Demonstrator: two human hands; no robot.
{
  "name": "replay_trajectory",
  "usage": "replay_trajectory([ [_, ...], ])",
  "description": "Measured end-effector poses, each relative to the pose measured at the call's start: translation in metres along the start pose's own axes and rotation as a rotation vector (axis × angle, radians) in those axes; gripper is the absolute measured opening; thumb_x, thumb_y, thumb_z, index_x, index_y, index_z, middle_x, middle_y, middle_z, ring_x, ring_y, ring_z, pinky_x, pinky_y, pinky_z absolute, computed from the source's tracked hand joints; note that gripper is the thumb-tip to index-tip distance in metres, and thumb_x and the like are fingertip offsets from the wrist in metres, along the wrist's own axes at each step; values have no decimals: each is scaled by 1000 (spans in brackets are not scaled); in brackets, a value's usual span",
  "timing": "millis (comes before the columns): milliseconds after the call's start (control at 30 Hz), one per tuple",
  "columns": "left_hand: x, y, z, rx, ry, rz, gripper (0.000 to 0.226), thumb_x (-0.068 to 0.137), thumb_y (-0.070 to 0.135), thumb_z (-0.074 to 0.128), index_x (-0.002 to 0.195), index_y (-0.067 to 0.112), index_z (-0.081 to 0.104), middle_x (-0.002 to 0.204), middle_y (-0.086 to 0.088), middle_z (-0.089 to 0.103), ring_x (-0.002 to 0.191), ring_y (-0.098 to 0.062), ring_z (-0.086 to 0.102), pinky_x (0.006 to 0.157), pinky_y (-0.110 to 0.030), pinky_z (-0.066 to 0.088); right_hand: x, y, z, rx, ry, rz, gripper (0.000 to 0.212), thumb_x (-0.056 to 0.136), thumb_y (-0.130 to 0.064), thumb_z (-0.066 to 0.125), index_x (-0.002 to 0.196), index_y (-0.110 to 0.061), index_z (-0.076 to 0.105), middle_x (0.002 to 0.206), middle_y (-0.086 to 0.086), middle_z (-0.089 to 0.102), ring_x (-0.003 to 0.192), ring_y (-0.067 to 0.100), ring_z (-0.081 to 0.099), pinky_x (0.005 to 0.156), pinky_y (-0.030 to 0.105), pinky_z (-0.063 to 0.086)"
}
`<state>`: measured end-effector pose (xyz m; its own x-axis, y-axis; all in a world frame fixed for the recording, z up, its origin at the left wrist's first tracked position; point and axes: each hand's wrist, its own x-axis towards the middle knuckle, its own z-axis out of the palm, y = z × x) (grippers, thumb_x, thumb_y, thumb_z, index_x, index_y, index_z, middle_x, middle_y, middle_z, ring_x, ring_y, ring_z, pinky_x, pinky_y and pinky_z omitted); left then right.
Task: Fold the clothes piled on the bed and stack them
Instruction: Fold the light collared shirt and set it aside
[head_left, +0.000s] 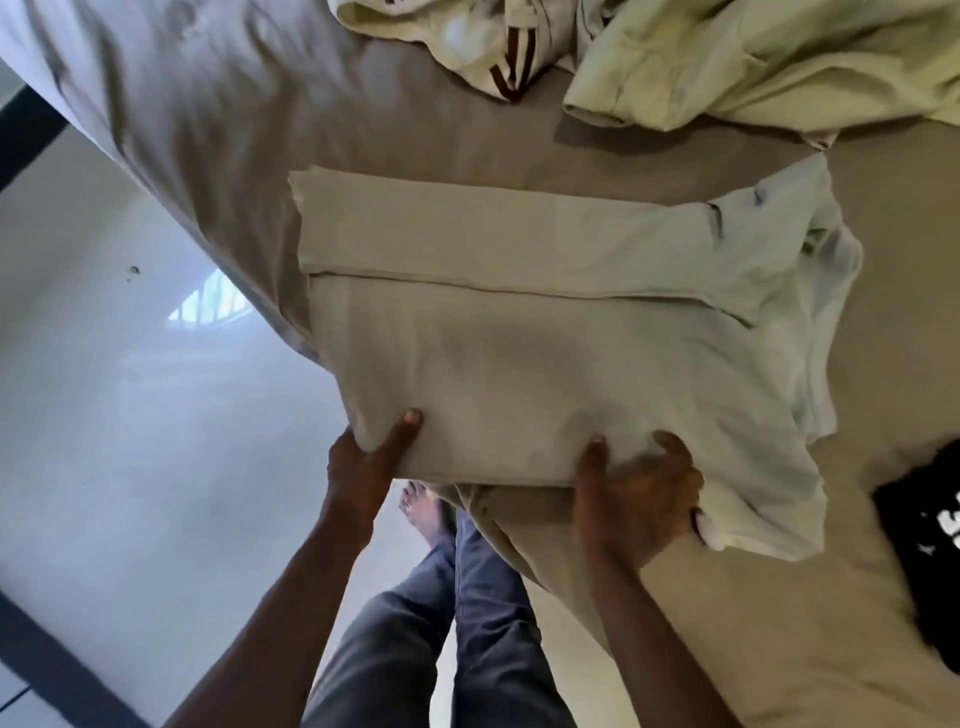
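Beige sheeting covers the bed (415, 130), and at its near edge lies the pale shirt (545, 338), collar to the right, far side already turned in. The left hand (363, 467) pinches the near side by the hem, thumb on top. The right hand (639, 493) grips that same side by the sleeve, likely to flip it over evenly. A striped garment (467, 41) and a yellowish garment (753, 67) wait unfolded at the far edge, a black garment (930, 545) at the right edge.
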<state>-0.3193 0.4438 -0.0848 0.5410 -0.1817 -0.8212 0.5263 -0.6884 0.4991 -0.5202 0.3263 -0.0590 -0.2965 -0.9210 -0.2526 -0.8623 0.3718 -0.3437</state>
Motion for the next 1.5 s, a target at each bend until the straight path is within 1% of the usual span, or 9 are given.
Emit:
replay_trajectory([
  [200,3,4,-24,-171,-105,-97,43,80,29,88,115,14,68,112,-1,76,100,-21,72,75,-36,60,16,17,-2,682,-18,863,94,79,-36,86,148,-8,29,140,17,52,123,32,58,107,41,48],
  [333,-10,12,-40,-239,-78,-136,33,85,14,82,114,9,69,91,-9,62,67,-19,56,57,-29,49,45,9,-18,989,-176,1019,40,82,-22,79,114,-17,56,85,4,61,68,19,58,51,23,52],
  [433,-30,22,-43,-321,54,-114,30,84,8,81,110,5,66,81,-11,53,54,-17,47,50,-25,45,58,10,-27,1091,-185,1085,26,79,-13,72,96,-18,54,83,0,53,65,17,50,43,17,43],
  [633,-44,76,-38,-656,129,-6,38,86,0,77,114,13,55,70,-3,59,51,-13,54,55,-24,52,75,-44,-57,1255,-86,830,16,89,-8,67,98,-14,55,88,4,60,61,15,55,46,20,45],
  [867,1,141,-17,-752,22,-24,9,94,8,69,101,5,64,94,-14,68,85,-25,75,81,-38,64,119,-109,-24,1187,-389,497,18,95,-13,63,80,-9,53,64,4,52,54,20,46,49,27,40],
  [1033,17,132,-5,-292,138,181,39,89,16,72,125,17,55,104,-3,68,89,-21,68,85,-41,62,111,-87,22,372,-396,-43,26,92,-19,66,117,-11,67,107,5,65,95,21,60,84,25,44],
  [1167,-1,106,11,452,290,679,65,85,21,74,142,22,44,125,2,62,109,-17,61,96,-40,50,86,-67,31,199,-313,-397,37,88,-15,67,125,-11,65,129,12,53,123,29,52,108,37,42],
  [1300,-20,97,60,647,105,1039,61,85,20,69,143,13,48,136,-7,54,125,-31,54,105,-47,46,75,-50,24,305,-105,-452,31,87,-13,58,116,-15,68,115,4,60,110,21,59,97,26,45],
  [1500,-15,119,159,735,-217,1051,41,85,14,74,123,25,63,119,9,62,101,-13,63,84,-35,56,119,-27,-12,439,250,-244,16,93,-10,62,106,-10,70,97,-3,58,83,7,53,79,18,48],
])
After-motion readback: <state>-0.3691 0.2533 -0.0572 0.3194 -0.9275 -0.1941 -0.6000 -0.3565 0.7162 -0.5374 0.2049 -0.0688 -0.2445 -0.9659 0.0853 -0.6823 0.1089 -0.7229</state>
